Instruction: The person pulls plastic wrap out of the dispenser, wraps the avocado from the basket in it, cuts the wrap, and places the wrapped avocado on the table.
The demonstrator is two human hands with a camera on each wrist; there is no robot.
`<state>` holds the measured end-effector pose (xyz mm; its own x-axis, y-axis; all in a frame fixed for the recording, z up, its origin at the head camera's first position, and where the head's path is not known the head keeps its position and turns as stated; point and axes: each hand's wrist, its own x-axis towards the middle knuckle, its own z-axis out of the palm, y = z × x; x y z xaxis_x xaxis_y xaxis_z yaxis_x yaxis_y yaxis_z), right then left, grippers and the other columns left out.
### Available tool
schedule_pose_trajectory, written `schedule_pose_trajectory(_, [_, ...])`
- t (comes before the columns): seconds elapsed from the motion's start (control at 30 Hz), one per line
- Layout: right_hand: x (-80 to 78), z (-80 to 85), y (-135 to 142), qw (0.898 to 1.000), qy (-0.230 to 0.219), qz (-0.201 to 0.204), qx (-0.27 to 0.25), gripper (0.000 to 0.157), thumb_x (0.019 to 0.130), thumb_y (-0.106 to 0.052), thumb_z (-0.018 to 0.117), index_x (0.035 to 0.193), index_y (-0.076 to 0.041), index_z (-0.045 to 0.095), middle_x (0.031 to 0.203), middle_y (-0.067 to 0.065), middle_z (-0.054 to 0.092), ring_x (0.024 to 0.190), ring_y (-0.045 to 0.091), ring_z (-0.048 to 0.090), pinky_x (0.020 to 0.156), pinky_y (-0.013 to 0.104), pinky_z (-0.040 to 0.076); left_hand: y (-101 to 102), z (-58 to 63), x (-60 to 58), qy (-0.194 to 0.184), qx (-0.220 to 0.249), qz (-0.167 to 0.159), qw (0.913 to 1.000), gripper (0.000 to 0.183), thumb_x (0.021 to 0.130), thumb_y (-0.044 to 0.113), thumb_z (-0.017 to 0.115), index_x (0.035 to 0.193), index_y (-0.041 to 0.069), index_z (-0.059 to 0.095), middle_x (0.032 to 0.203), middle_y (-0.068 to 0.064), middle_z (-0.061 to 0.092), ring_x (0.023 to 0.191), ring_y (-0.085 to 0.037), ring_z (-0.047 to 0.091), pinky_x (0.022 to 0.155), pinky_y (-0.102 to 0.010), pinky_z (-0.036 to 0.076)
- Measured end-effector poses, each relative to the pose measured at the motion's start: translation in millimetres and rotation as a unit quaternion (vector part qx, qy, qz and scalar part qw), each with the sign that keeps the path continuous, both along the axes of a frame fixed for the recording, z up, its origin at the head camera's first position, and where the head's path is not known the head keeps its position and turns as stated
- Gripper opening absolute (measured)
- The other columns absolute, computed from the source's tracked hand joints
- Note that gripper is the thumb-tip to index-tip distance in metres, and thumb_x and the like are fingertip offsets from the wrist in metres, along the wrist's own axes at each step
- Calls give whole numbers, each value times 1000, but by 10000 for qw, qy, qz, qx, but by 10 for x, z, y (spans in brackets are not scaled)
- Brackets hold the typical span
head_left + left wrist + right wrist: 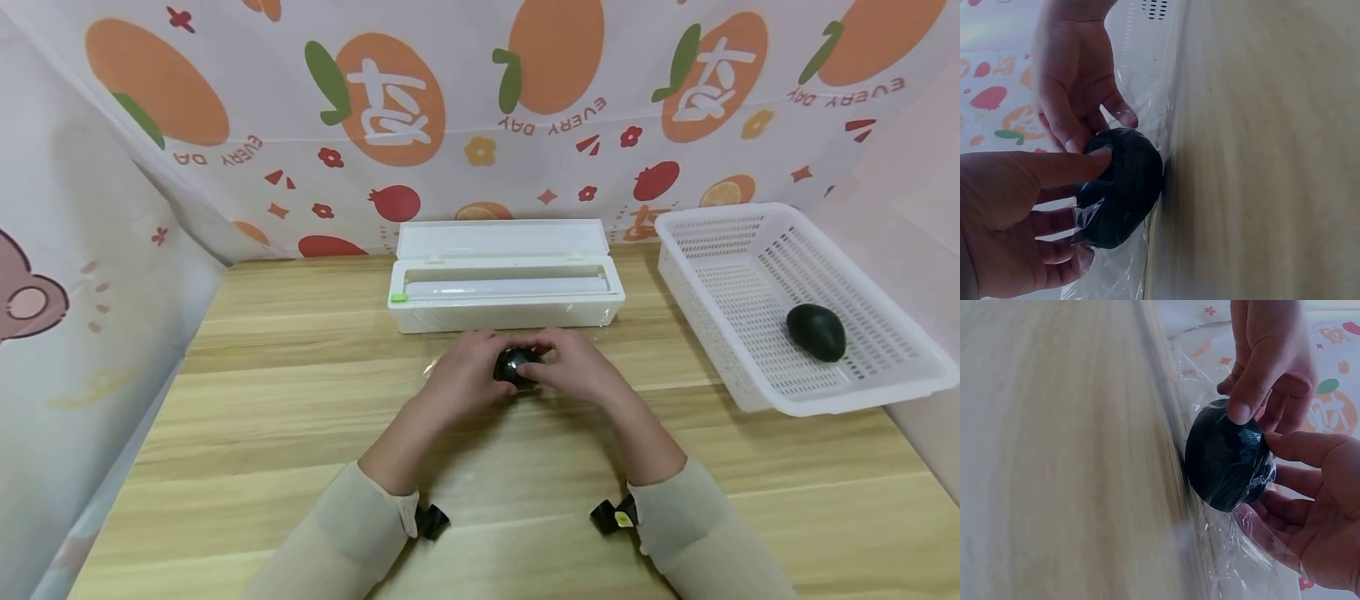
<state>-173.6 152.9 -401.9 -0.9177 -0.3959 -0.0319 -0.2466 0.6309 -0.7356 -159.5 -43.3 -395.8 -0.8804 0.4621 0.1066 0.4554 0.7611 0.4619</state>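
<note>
Just in front of an open white box (517, 317), a person's left hand (468, 367) and right hand (576, 367) both pinch 1 dark egg-shaped object (513, 365) between thumb and curled fingers. Clear film (1232, 556) clings to it. Right of the box, a white basket (699, 333) holds 1 similar piece (817, 333); behind the box is a fruit-print cloth (450, 187).

We see a smooth, dark green, rounded fruit (513, 358) at about five o'clock from the centre of the head view, partly covered by clear, shiny plastic film (1229, 562). In the left wrist view we find the fruit's longer side running roughly from twelve to six. The film clings in creases over its surface, and in the right wrist view we see loose film trailing towards six o'clock.
</note>
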Motion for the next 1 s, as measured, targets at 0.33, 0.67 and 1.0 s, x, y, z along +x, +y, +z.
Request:
schedule_pose_trajectory(0.33, [92,127,-36,9896,1356,-454,-125,32,89,-21,72,120,-14,70,121,4,66,99,22,63,73,38,54,-33,3,-158,-377,13,-174,9991,47,81,25,82,123,10,67,111,-8,64,106,-27,57,95,-43,48])
schedule_pose_trajectory(0.67, [62,23,-146,9948,1018,-77,-53,44,80,-13,81,122,-10,68,118,6,62,108,24,61,93,43,52,-110,6,-283,-732,-172,-464,9961,39,94,27,68,129,10,61,116,-9,63,112,-27,54,99,-44,44])
schedule_pose_trajectory(1.0, [-162,81,-114,9905,923,379,941,35,81,-16,81,114,-9,70,112,6,65,101,23,59,90,40,50,-133,109,-261,-574,103,-282,9979,52,90,25,73,136,7,55,131,-12,61,121,-27,56,103,-44,45])
